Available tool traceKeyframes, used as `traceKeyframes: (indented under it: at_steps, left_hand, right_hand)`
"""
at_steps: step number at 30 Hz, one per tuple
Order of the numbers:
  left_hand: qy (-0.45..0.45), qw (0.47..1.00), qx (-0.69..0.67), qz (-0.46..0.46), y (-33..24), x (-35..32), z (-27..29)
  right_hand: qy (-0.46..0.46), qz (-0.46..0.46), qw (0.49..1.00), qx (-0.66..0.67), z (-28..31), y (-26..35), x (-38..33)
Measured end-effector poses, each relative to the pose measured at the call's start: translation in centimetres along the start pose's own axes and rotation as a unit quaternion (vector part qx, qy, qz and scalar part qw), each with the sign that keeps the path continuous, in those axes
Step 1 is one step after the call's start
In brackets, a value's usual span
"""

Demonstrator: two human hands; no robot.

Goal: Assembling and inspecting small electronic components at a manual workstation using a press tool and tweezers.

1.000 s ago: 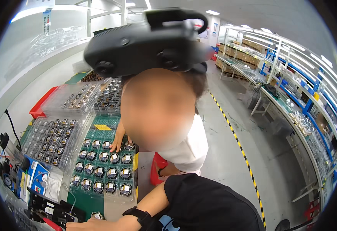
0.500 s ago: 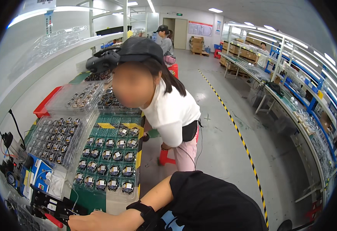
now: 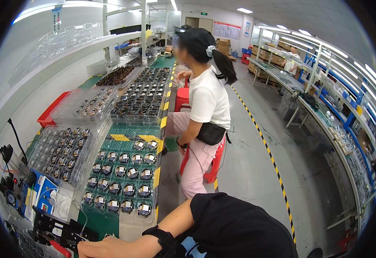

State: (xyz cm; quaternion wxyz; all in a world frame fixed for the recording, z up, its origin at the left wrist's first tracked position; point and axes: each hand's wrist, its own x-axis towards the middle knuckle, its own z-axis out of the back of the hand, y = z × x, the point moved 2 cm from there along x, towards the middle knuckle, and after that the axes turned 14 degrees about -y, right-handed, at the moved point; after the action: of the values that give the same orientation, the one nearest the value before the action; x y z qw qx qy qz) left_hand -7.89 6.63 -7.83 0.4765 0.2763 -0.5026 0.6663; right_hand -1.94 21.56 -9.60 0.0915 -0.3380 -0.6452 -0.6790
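Observation:
My right hand (image 3: 106, 248) reaches in from the right along the lower edge, below a black wristband (image 3: 161, 236). Its back shows, while the fingers curl down out of sight. Just left of the knuckles is the red lever handle (image 3: 60, 248) of a black metal fixture (image 3: 59, 228); whether I touch it cannot be made out. Beyond the fixture, a clear plastic tray (image 3: 115, 171) holds rows of round dark electronic parts with pale labels. Another clear tray (image 3: 59, 155) of similar parts lies to its left. My left hand is not in view.
A co-worker in a white shirt (image 3: 211, 96) sits on a red stool (image 3: 217, 165) beside the bench. More part trays (image 3: 143, 92) and a red bin (image 3: 52, 109) stand farther along. A blue box-shaped device (image 3: 46, 193) is near the fixture. Yellow-black tape (image 3: 263, 144) crosses the floor.
The co-worker, who was leaning over toward me, now sits upright, turned toward the bench, with one hand raised. My right hand stays almost in place beside the red handle.

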Motion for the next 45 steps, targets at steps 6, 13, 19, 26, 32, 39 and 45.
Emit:
traceKeyframes:
  at_steps: [6, 13, 19, 26, 32, 39, 45]
  left_hand:
    - [-0.012, 1.0, 0.007, -0.006, 0.2, 0.0, -0.4]
    - [-0.014, 1.0, -0.009, 0.013, 0.5, -0.2, -0.8]
    - [-0.009, 1.0, 0.01, 0.01, 0.8, -0.2, -0.7]
    - [0.005, 1.0, 0.002, -0.002, 0.9, 0.0, -0.9]
    - [0.014, 1.0, -0.014, -0.019, 0.7, 0.5, -1.2]
    - [0.074, 0.993, -0.017, 0.089, 1.9, -0.3, -0.9]
    - [0.062, 0.995, 0.0, 0.082, 1.7, -0.2, -1.3]
  right_hand:
    - [0.002, 0.009, 1.0, -0.001, 0.1, -0.2, 0.1]
    - [-0.006, 0.049, 0.999, -0.003, 0.3, -0.8, 0.1]
    - [-0.005, 0.048, 0.999, 0.008, 0.5, -1.0, 0.3]
    - [-0.012, 0.056, 0.998, 0.009, 0.4, -1.5, 0.3]
    - [-0.017, 0.046, 0.999, 0.011, 0.5, -1.6, 0.3]
    - [-0.019, 0.035, 0.999, 0.013, 0.8, -1.9, 0.3]
    - [-0.018, 0.009, 0.999, -0.024, 1.1, -0.7, 0.6]
